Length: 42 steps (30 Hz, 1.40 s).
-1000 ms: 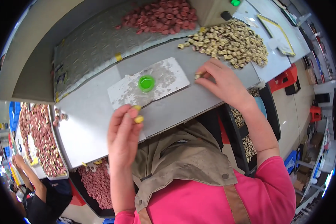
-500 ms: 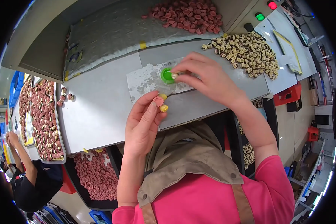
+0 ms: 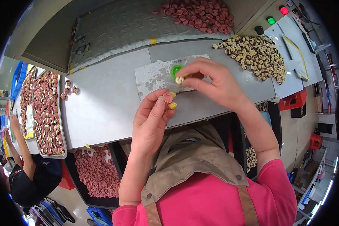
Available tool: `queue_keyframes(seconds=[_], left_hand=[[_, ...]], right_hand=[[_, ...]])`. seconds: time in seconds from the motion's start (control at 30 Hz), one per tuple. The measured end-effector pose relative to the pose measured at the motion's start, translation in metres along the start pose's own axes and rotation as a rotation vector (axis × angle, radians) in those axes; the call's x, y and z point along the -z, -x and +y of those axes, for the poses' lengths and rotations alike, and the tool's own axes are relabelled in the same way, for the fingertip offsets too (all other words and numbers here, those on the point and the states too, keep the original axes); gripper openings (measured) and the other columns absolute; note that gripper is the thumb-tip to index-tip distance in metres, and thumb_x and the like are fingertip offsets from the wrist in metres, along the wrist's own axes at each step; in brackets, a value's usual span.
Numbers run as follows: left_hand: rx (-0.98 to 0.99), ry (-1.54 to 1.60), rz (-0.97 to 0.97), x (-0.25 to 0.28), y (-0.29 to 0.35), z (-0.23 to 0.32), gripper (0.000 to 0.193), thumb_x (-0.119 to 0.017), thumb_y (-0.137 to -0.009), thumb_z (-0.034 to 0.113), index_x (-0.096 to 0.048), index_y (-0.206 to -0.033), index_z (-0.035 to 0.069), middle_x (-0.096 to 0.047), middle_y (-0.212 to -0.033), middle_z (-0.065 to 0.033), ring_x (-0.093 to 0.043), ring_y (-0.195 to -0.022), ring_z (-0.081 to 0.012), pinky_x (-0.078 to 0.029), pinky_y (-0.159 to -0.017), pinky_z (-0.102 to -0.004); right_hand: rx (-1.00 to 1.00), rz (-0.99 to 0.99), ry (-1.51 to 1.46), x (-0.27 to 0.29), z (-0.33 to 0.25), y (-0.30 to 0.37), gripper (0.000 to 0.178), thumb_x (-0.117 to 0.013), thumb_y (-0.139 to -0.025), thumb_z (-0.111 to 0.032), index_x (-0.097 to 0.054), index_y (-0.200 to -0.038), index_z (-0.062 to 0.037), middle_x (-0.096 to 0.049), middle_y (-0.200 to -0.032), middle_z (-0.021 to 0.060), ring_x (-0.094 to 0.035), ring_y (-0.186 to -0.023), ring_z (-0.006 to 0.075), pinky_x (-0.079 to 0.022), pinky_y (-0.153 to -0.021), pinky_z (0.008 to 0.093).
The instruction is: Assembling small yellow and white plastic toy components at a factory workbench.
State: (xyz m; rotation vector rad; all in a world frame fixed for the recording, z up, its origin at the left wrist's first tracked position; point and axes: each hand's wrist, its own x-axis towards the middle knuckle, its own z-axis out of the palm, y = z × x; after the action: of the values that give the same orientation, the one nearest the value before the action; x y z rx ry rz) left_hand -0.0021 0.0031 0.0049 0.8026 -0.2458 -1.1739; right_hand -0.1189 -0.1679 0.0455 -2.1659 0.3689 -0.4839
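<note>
My left hand (image 3: pixel 151 119) pinches a small pink ridged shell piece (image 3: pixel 168 98) between thumb and forefinger. Yellow coverings, apparently finger cots (image 3: pixel 172 106), show at the tips of two other fingers. Just above and to the right, my right hand (image 3: pixel 216 81) grips a small cream-coloured block piece (image 3: pixel 180 80) in its fingertips, apart from the shell. Behind that piece is a small round bright green cup (image 3: pixel 174 70), partly hidden by my right fingers; its contents cannot be made out. The cup rests on a white sheet with grey wet-looking spots (image 3: pixel 150 81).
Pink shells (image 3: pixel 205 17) are heaped at the back, cream-and-brown blocks (image 3: pixel 258 56) at the right. A tray of joined pieces (image 3: pixel 65 139) stands left, near a few loose ones (image 3: pixel 75 90). Below the bench edge is a bin of pink pieces (image 3: pixel 96 173). A co-worker (image 3: pixel 35 180) works far left.
My right hand has drawn the cream block away from the green cup, toward the shell in my left hand. The whole view has shifted slightly. The co-worker's hands have moved apart.
</note>
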Motion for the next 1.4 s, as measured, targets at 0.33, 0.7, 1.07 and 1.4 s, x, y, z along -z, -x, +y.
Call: queue_keyframes(seconds=[0.33, 0.7, 1.07, 1.4], left_hand=[[-0.076, -0.080, 0.050, -0.004, -0.001, -0.007, 0.027, -0.056, -0.095, 0.014, -0.054, -0.118, 0.001, -0.060, -0.108, -0.0055, -0.056, -0.098, -0.0110, -0.046, -0.087, -0.0262], [-0.064, -0.393, 0.058, -0.014, -0.002, -0.004, 0.025, -0.059, -0.093, 0.012, -0.057, -0.114, -0.001, -0.062, -0.105, -0.0057, -0.057, -0.098, -0.0106, -0.046, -0.087, -0.0239], [-0.230, -0.479, 0.106, -0.027, 0.002, -0.020, 0.025, -0.061, -0.092, 0.015, -0.059, -0.111, -0.002, -0.062, -0.104, -0.0053, -0.058, -0.095, -0.0098, -0.047, -0.085, -0.0240], [0.106, -0.277, -0.057, -0.030, -0.001, -0.003, 0.042, -0.060, -0.092, 0.012, -0.045, -0.130, 0.001, -0.062, -0.107, -0.0083, -0.058, -0.098, -0.0130, -0.046, -0.088, -0.0259]], right_hand=[[0.342, 0.102, 0.066, -0.026, -0.007, 0.012, 0.022, -0.070, -0.079, -0.005, -0.065, -0.100, -0.0049, -0.061, -0.091, 0.0064, -0.059, -0.081, 0.0196, -0.048, -0.070, 0.0294], [0.305, 0.298, 0.047, -0.044, 0.009, 0.045, 0.023, -0.070, -0.079, -0.005, -0.061, -0.101, -0.0059, -0.061, -0.091, 0.0062, -0.058, -0.080, 0.0214, -0.048, -0.069, 0.0298], [0.273, 0.361, -0.013, -0.044, 0.012, 0.048, 0.023, -0.070, -0.080, -0.004, -0.061, -0.101, -0.0065, -0.061, -0.089, 0.0061, -0.058, -0.079, 0.0219, -0.048, -0.070, 0.0309], [0.164, 0.256, -0.211, -0.034, 0.009, 0.053, 0.035, -0.078, -0.074, -0.019, -0.063, -0.103, -0.0068, -0.055, -0.096, 0.0059, -0.054, -0.091, 0.0200, -0.046, -0.076, 0.0305]])
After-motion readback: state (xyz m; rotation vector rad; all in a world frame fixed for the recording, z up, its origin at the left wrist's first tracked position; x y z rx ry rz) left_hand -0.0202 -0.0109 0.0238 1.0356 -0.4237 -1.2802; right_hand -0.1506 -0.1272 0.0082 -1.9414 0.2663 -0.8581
